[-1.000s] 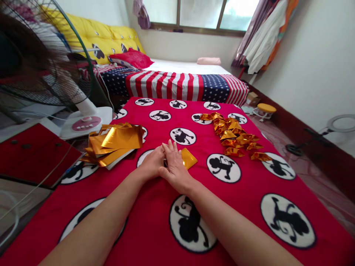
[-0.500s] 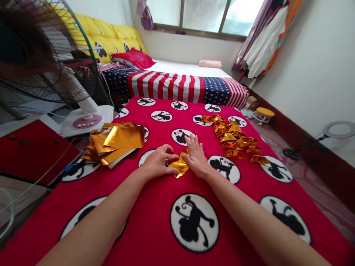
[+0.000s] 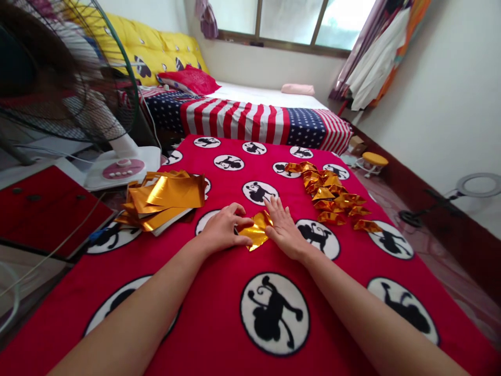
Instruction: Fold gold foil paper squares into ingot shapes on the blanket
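Note:
A partly folded piece of gold foil paper (image 3: 257, 230) lies on the red cloth (image 3: 211, 324) between my hands, its lower corner pointing toward me. My left hand (image 3: 224, 227) has curled fingers and a thumb closed on the paper's left side. At the right edge, my right hand (image 3: 285, 228) rests with its fingers stretched out and nearly flat, touching the foil. Several folded gold paper ingots (image 3: 332, 196) sit in a cluster to the right. A loose stack of flat gold foil sheets (image 3: 168, 196) is on the left.
An electric fan (image 3: 119, 164) stands at the left beside a red panel (image 3: 50, 209). Beyond the cloth is a bed with a stars-and-stripes cover (image 3: 235, 117). A yellow stool (image 3: 373, 159) and a ring light (image 3: 479, 184) are at the right.
My right hand has moved slightly right and uncovered more of the foil, which now looks flatter and wider. The left hand has stayed nearly in place.

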Available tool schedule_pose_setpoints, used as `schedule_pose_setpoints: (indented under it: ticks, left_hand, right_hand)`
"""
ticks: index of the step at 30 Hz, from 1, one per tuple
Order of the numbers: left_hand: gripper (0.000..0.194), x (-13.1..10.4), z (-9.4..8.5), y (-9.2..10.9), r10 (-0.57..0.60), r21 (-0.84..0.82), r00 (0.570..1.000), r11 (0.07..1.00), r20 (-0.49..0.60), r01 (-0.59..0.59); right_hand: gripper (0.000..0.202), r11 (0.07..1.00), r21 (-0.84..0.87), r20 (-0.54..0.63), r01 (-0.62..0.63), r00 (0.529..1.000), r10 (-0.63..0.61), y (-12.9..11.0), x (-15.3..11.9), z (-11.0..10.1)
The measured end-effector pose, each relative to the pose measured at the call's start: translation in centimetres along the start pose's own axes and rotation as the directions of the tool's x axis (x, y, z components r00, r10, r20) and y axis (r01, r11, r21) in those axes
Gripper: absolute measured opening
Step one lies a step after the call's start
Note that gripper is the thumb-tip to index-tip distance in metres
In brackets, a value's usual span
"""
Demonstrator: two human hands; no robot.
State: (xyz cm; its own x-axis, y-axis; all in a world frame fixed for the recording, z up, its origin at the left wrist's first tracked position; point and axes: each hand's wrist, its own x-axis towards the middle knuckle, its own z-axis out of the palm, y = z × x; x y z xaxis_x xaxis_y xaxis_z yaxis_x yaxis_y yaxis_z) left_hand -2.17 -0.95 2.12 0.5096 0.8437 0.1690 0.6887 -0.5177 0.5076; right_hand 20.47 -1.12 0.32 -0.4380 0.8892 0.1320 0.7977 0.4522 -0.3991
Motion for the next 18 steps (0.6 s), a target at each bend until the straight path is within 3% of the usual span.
schedule_pose_setpoints:
  ticks: [3, 6, 9, 12, 18]
  left_hand:
    - [0.047, 0.0, 0.4, 0.1, -0.042, -0.014, 0.999, 0.999, -0.025, 0.042]
    - [0.048, 0.1, 0.9, 0.3, -0.132, -0.039, 0.987, 0.991, -0.096, 0.129]
    - [0.048, 0.2, 1.3, 0.6, -0.203, -0.053, 0.969, 0.979, -0.139, 0.197]
    - [0.038, 0.4, 1.4, 0.6, -0.213, -0.065, 0.968, 0.977, -0.133, 0.205]
    - [0.029, 0.8, 1.1, 0.6, -0.225, -0.045, 0.969, 0.974, -0.103, 0.222]
  right_hand:
    - [0.074, 0.998, -0.049, -0.089, -0.045, 0.995, 0.041, 0.9, -0.1, -0.9]
    - [0.074, 0.995, -0.099, -0.171, -0.008, 0.985, -0.009, -0.1, -1.0, -1.6]
    - [0.076, 0.979, -0.181, -0.074, 0.088, 0.992, -0.103, -1.5, -2.3, -1.9]
    - [0.077, 0.969, -0.225, 0.07, 0.097, 0.994, -0.083, -2.1, -3.4, -1.5]
    - [0.081, 0.957, -0.277, 0.085, 0.088, 0.994, -0.067, -2.2, -4.0, -0.8]
